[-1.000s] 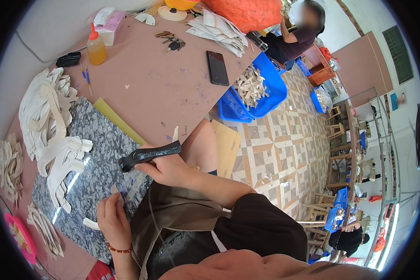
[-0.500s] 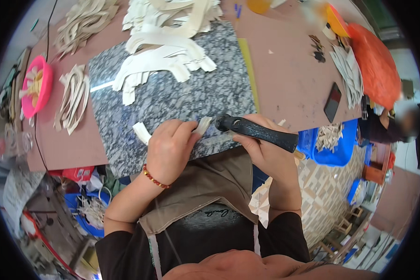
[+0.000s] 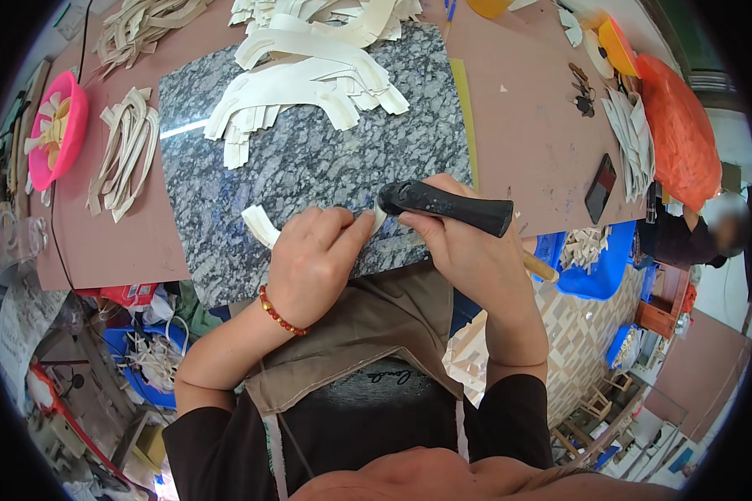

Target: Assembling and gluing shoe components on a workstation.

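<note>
A curved white strip point(image 3: 261, 226), leather-like, lies near the front edge of a speckled grey stone slab point(image 3: 309, 171). My left hand point(image 3: 319, 255) is closed over its middle, fingertips pressed down, so much of it is hidden; its right end shows beside my fingertips. My right hand point(image 3: 476, 242) grips a hammer point(image 3: 455, 207) with a dark metal head and a wooden handle whose end sticks out below the hand. The hammer's rounded face is over the strip's right end, close to my left fingertips; whether they touch I cannot tell.
More curved white strips point(image 3: 309, 79) are heaped at the slab's far side. Beige strip bundles point(image 3: 125, 154) and a pink bowl point(image 3: 75, 125) lie left. At right are a phone point(image 3: 600, 185), an orange-red bag point(image 3: 681, 134) and a blue bin point(image 3: 597, 280) of scraps. A person works far right.
The hammer head has come over the strip's right end, where before it was just beside it. My left fingers have slid closer to that end. The whole view has shifted slightly.
</note>
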The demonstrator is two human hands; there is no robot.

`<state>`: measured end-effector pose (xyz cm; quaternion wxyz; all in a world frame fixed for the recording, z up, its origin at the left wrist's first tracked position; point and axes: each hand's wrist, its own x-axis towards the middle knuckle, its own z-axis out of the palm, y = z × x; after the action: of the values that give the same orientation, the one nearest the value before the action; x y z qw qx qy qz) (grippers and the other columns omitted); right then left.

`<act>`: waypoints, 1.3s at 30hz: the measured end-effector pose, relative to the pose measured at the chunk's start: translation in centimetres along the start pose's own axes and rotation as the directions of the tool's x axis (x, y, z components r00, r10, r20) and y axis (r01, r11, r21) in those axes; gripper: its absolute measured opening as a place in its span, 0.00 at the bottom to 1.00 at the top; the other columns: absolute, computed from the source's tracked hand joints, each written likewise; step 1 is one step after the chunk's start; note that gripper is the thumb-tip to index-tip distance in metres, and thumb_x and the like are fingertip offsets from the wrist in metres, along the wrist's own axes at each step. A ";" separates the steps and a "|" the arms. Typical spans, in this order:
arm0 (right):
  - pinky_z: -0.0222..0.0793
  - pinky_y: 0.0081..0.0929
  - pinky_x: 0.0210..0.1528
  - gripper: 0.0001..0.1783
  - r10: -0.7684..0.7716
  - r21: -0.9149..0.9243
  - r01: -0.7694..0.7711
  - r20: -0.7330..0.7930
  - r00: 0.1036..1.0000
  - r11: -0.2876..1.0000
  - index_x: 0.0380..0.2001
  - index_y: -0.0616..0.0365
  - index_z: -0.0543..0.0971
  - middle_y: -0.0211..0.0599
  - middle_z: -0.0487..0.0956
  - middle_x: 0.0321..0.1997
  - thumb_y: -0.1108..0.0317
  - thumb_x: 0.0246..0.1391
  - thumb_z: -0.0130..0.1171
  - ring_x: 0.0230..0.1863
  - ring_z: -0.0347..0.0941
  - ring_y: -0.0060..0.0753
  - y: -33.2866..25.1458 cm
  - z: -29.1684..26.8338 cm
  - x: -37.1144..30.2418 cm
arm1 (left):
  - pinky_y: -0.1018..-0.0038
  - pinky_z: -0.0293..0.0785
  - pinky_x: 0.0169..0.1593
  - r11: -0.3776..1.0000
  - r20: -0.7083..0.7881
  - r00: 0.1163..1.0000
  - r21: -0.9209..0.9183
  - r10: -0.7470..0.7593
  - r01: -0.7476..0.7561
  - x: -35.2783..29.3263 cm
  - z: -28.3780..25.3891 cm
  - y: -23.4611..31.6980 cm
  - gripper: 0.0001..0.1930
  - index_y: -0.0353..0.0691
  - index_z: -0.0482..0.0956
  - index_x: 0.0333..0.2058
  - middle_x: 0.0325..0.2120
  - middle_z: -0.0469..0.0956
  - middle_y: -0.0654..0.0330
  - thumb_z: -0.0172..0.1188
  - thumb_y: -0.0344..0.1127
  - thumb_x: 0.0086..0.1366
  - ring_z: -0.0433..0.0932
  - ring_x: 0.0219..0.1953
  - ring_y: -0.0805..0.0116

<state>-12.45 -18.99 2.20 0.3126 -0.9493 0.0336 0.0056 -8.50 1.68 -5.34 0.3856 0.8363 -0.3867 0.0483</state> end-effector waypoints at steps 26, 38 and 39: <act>0.76 0.45 0.38 0.14 -0.047 0.066 0.052 -0.079 0.996 0.996 0.41 0.54 0.76 0.44 0.80 0.34 0.61 0.57 0.68 0.38 0.81 0.57 -0.3 3.2 0.2 | 0.59 0.75 0.42 0.974 0.381 0.902 0.016 0.203 -0.226 2.6 -4.0 -3.6 0.09 0.37 0.80 0.38 0.34 0.74 0.52 0.60 0.24 0.58 0.76 0.39 0.50; 0.74 0.49 0.28 0.11 -0.170 -0.041 0.168 -0.051 0.984 0.985 0.33 0.59 0.72 0.42 0.79 0.27 0.67 0.54 0.64 0.30 0.81 0.53 -0.9 1.2 0.5 | 0.58 0.76 0.44 0.916 0.439 0.835 0.060 0.333 -0.397 3.6 -4.8 -3.5 0.10 0.31 0.77 0.39 0.37 0.74 0.49 0.59 0.22 0.56 0.74 0.41 0.48; 0.74 0.49 0.28 0.11 -0.191 -0.055 0.190 -0.021 0.981 0.980 0.33 0.59 0.72 0.43 0.79 0.28 0.67 0.54 0.64 0.30 0.81 0.54 -0.9 0.8 0.6 | 0.58 0.76 0.44 0.900 0.433 0.826 0.069 0.362 -0.431 3.7 -4.9 -3.4 0.10 0.31 0.77 0.39 0.37 0.74 0.49 0.60 0.22 0.56 0.74 0.41 0.48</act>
<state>-11.73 -17.84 2.08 0.2860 -0.9560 -0.0536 -0.0358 -2.56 4.16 -2.62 0.2073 0.7573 -0.6190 -0.0172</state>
